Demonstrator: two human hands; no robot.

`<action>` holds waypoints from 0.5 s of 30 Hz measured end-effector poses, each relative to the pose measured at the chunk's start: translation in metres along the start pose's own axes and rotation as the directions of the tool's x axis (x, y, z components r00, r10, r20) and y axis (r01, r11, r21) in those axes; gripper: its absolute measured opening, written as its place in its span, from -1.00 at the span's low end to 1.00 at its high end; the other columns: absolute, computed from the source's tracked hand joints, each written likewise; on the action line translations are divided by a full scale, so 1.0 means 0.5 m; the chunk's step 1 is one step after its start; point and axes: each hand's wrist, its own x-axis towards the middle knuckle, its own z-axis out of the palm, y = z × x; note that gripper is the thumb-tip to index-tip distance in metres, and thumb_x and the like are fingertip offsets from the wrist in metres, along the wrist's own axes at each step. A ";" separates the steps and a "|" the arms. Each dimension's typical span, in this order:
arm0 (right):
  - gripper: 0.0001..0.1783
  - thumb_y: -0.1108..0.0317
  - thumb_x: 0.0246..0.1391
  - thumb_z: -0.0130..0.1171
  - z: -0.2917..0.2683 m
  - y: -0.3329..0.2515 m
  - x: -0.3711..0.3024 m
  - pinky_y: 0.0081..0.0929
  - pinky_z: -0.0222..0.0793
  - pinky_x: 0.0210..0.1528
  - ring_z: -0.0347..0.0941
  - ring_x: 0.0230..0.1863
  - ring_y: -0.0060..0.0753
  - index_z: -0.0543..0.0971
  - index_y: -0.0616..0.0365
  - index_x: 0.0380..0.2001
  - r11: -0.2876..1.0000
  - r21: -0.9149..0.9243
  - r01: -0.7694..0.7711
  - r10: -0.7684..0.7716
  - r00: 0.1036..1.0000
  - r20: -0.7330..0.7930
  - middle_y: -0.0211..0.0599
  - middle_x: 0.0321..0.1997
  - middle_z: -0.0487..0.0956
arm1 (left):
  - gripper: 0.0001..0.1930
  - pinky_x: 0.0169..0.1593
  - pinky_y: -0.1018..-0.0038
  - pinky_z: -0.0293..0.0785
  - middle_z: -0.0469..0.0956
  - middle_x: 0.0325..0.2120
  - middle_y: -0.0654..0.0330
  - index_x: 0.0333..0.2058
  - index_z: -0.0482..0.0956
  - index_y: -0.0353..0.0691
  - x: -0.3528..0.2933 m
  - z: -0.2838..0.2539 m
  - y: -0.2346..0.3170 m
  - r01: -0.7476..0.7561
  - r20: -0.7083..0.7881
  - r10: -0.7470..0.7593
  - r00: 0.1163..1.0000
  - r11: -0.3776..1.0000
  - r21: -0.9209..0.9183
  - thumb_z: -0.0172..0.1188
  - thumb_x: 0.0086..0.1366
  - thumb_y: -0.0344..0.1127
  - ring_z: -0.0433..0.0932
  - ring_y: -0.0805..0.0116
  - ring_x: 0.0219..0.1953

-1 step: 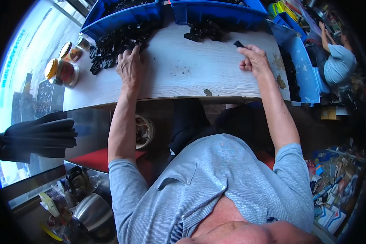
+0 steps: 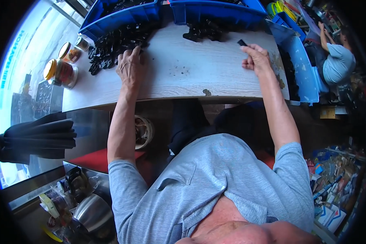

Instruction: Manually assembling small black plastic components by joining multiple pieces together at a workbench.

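Observation:
My left hand (image 2: 129, 69) rests at the near right edge of a heap of small black pieces (image 2: 110, 46), its fingers bent and apart. Its fingertips point down and are partly hidden, and I see nothing held in it. To the right, my right hand (image 2: 256, 59) is raised over the worktable (image 2: 207, 69). Its thumb and forefinger pinch one small black piece (image 2: 242, 42), which sticks out past the fingertips. The other fingers are curled in. A smaller pile of black pieces (image 2: 203, 31) lies between the hands, farther back.
Two blue bins (image 2: 122, 16) (image 2: 221, 12) stand along the table's far side. A lighter blue bin (image 2: 309, 81) adjoins its right edge. Lidded jars (image 2: 63, 73) stand at the left. Below is a bucket (image 2: 144, 132). Another person (image 2: 339, 63) sits at the far right.
My right hand has shifted very slightly to the right, still pinching the black piece. My left hand stays beside the heap.

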 end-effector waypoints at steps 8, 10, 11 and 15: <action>-0.61 0.30 0.01 0.47 -0.038 -0.007 0.042 -0.42 0.65 -0.49 0.53 -0.61 -0.48 0.62 0.12 -0.09 0.998 0.023 0.053 -0.043 0.952 -0.303 -0.45 -0.67 0.40 | -0.73 -0.06 0.21 0.58 0.67 -0.17 0.15 -0.08 0.69 -0.03 -0.060 -0.030 0.078 -0.190 -0.030 0.190 0.981 0.931 -0.313 0.34 0.22 -0.27 0.58 0.08 -0.05; -0.55 0.25 0.01 0.48 -0.010 -0.007 0.043 -0.46 0.64 -0.50 0.51 -0.61 -0.53 0.61 0.11 -0.03 0.999 -0.023 0.033 -0.036 0.988 -0.148 -0.49 -0.67 0.40 | -0.74 -0.04 0.23 0.58 0.68 -0.16 0.14 -0.08 0.70 -0.04 -0.061 -0.031 0.103 -0.214 0.002 0.227 0.974 0.922 -0.322 0.32 0.22 -0.33 0.60 0.08 -0.06; -0.55 0.25 0.01 0.48 0.006 -0.010 0.046 -0.46 0.64 -0.50 0.51 -0.61 -0.53 0.61 0.11 -0.03 0.999 -0.023 0.032 -0.036 0.988 -0.148 -0.49 -0.67 0.40 | -0.73 -0.02 0.24 0.58 0.69 -0.15 0.13 -0.08 0.71 -0.04 -0.060 -0.032 0.113 -0.238 0.035 0.264 0.964 0.914 -0.328 0.29 0.23 -0.40 0.61 0.08 -0.08; -0.43 0.19 -0.01 0.50 0.087 -0.024 0.049 -0.52 0.57 -0.60 0.48 -0.66 -0.58 0.58 0.08 0.07 0.985 -0.167 0.039 -0.043 0.999 -0.016 -0.49 -0.65 0.43 | -0.68 -0.02 0.24 0.58 0.69 -0.13 0.13 -0.05 0.69 -0.03 -0.063 -0.024 0.130 -0.260 0.044 0.287 0.957 0.915 -0.308 0.28 0.22 -0.47 0.62 0.07 -0.07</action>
